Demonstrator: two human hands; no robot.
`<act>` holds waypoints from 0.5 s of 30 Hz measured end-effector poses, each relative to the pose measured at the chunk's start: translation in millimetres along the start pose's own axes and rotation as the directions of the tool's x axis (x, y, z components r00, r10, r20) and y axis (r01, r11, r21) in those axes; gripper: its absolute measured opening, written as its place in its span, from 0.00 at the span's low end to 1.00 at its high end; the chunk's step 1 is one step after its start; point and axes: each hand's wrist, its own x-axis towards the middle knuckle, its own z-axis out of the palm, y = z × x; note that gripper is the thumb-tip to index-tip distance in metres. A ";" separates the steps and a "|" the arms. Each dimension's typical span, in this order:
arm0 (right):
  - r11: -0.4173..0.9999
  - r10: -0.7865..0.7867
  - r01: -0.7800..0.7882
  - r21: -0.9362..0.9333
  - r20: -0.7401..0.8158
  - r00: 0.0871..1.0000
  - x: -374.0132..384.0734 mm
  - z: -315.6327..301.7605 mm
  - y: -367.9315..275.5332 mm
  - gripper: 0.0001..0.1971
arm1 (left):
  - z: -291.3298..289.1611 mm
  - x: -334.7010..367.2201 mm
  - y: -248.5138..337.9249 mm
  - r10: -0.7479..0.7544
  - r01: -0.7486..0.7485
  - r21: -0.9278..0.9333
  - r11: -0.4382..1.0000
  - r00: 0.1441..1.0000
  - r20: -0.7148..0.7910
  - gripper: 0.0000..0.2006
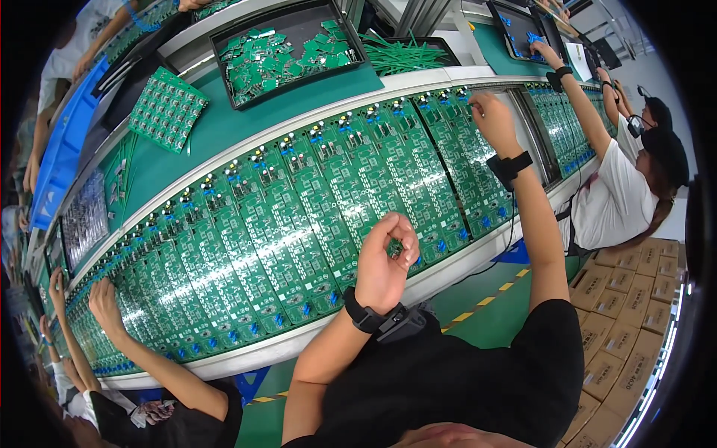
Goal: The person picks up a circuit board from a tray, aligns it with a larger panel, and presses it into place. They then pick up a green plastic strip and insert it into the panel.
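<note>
My left hand (385,261) is above the near part of a long row of green circuit boards (291,231), palm up with its fingers curled. Small green pieces, perhaps little circuit boards, show in the cupped fingers. Reaching to the far edge of the row, my right hand (494,123) has its fingers bent and pinched beside small blue and white components (444,97). Whatever lies between those fingertips, if anything, is too small to make out. Both wrists wear black straps. Blue parts line the near edge of the boards.
Beyond the row, a black tray (287,93) holds many small green boards. Beside it lie green strips (407,56) and a panel of small boards (169,110). Co-workers' hands reach in at left (107,306) and right (549,54). Stacked cartons (624,321) stand behind at right.
</note>
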 end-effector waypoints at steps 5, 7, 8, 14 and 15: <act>0.994 -0.031 0.043 -0.102 0.118 0.992 13.0 -3.4 4.3 0.07 | 0.6 0.6 -0.7 0.005 -0.006 0.003 1.000 1.000 0.012 0.10; 0.997 -0.033 0.041 -0.063 0.117 0.993 15.5 -4.5 7.3 0.07 | 0.8 0.6 -0.6 0.006 -0.006 -0.003 1.000 1.000 0.009 0.10; 0.999 -0.033 0.036 -0.025 0.117 0.993 16.2 -5.5 8.8 0.07 | 1.0 0.6 -0.8 0.003 -0.003 -0.009 1.000 1.000 0.006 0.10; 0.999 -0.052 0.053 -0.007 0.076 0.996 10.8 -3.7 5.7 0.06 | 3.4 -0.9 -0.4 0.003 -0.003 -0.005 1.000 1.000 -0.002 0.10; 0.999 -0.041 0.040 0.013 0.072 0.997 10.4 -3.2 6.5 0.06 | 3.4 -0.6 -0.6 0.002 -0.002 -0.011 1.000 1.000 -0.004 0.10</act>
